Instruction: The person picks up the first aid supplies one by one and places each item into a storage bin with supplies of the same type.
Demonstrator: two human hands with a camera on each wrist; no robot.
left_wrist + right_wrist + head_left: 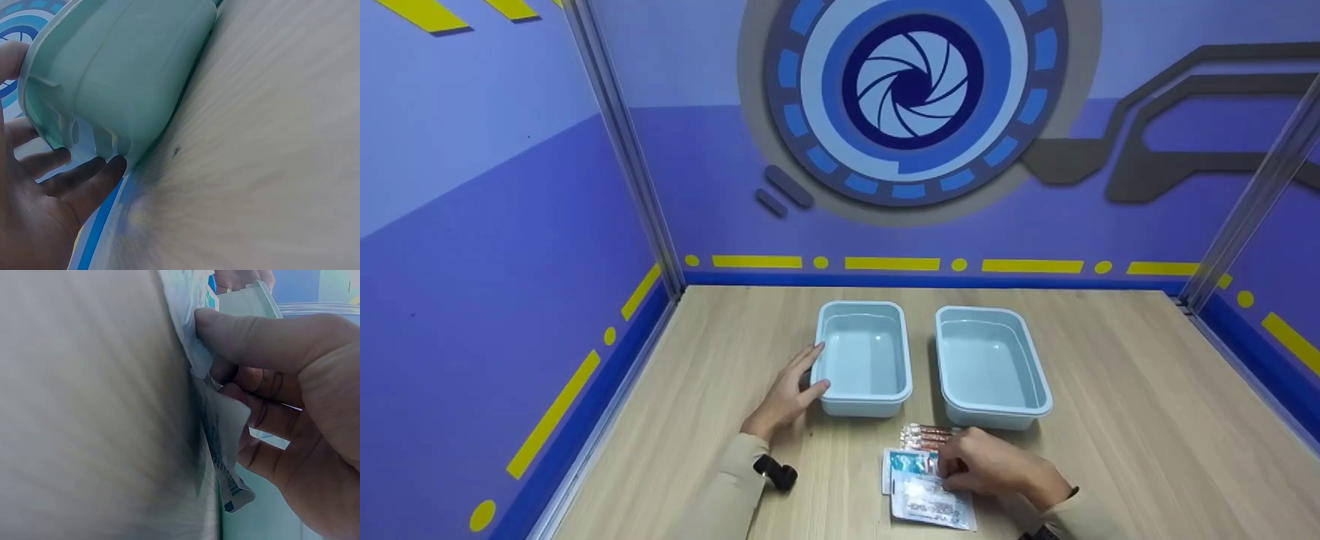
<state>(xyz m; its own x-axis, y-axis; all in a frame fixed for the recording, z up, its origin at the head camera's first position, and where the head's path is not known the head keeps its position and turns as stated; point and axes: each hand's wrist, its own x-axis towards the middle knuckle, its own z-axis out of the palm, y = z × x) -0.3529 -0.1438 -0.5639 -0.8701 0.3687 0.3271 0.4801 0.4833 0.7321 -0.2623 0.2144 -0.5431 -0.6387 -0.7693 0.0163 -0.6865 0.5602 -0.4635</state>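
Note:
My left hand (787, 390) rests on the left side of a light blue plastic bin (861, 409), thumb at its rim and fingers spread along the wall. In the left wrist view, the fingertips lie by slots in the bin's side (140, 73). My right hand (986, 461) pinches the edge of a flat, printed silvery-white packet (934, 506); a white flap (228, 419) bends up by its fingers. Beneath that packet, a teal-and-white packet (906, 461) shows partly. Several slim reddish-brown sticks in clear wrapping (915, 435) lie just beyond, their right ends hidden by the hand.
A second light blue bin (996, 416) stands to the right, a narrow gap from the first. Both are on a wood-grain table (1140, 420). Purple panels with metal corner posts (622, 142) enclose the back and sides.

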